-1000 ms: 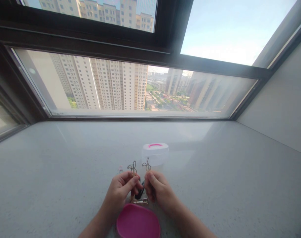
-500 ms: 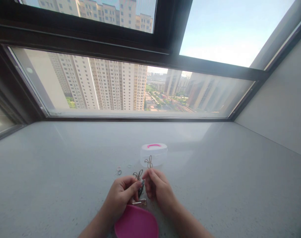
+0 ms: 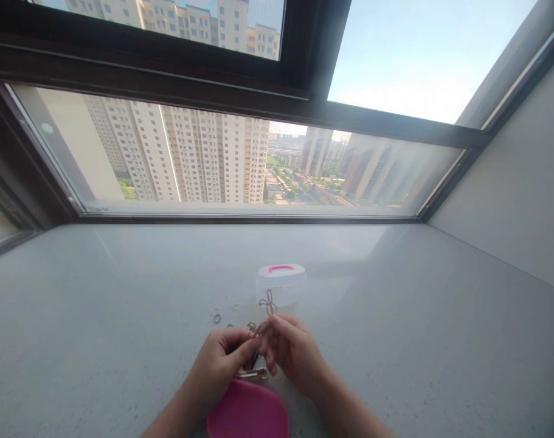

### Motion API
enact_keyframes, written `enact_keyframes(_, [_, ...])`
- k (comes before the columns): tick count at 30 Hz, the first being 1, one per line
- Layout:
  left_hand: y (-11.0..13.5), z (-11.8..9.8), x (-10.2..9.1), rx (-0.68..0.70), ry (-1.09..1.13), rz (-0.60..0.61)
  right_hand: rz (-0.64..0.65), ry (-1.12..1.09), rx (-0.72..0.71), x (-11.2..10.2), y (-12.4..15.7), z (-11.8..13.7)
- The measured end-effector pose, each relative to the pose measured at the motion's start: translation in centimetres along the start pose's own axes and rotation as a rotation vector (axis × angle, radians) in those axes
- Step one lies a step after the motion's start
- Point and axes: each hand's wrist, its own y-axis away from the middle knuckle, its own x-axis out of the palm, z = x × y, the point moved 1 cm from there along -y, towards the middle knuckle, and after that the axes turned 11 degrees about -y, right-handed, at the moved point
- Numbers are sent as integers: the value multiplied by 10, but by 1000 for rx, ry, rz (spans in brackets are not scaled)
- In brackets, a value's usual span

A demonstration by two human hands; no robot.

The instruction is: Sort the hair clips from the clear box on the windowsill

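My left hand pinches a thin metal hair clip with a bow-shaped end, tilted toward the right hand. My right hand pinches a second bow-shaped hair clip, held upright. The two hands almost touch above the sill. A gold clip and a dark clip lie on the sill between the hands. A pink oval lid lies just in front of my wrists. A clear plastic box with a pink handle stands right behind the hands.
Several tiny elastic rings lie left of the box on the grey stone window sill. A dark-framed window runs along the back, and a pale wall bounds the right side.
The left hand's clip has dropped and tipped toward the right hand. The hands have come closer together and sit slightly lower.
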Motion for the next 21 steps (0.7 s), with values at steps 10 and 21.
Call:
enact_keyframes(10, [1,-8,0,124,-136,3,-25,-66,-52,-1,-1,4])
enact_keyframes(21, [5,-2,3,169,-277,-77,28,13,86,0,4,3])
